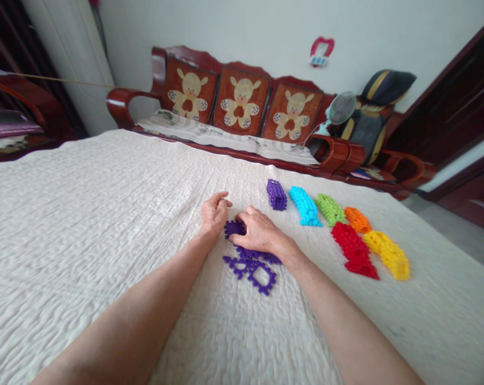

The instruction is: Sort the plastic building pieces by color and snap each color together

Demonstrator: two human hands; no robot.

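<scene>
Several loose purple toothed pieces (pixel 262 277) lie on the cream quilted cloth, some as open frames. Above them, my right hand (pixel 257 229) has its thumb and fingers around a purple piece (pixel 234 229) with a toothed edge. My left hand (pixel 215 210) rests just left of that piece, fingers partly curled and apart, with nothing visible in it. Farther back to the right stands a stacked purple block (pixel 276 194), apart from both hands.
Right of the hands lie blue (pixel 304 206), green (pixel 330 209), orange (pixel 357 220), red (pixel 352 248) and yellow (pixel 387 254) stacks. Behind the quilted surface (pixel 106 214) stand a wooden sofa with bear cushions (pixel 240 101) and a small fan (pixel 341 109).
</scene>
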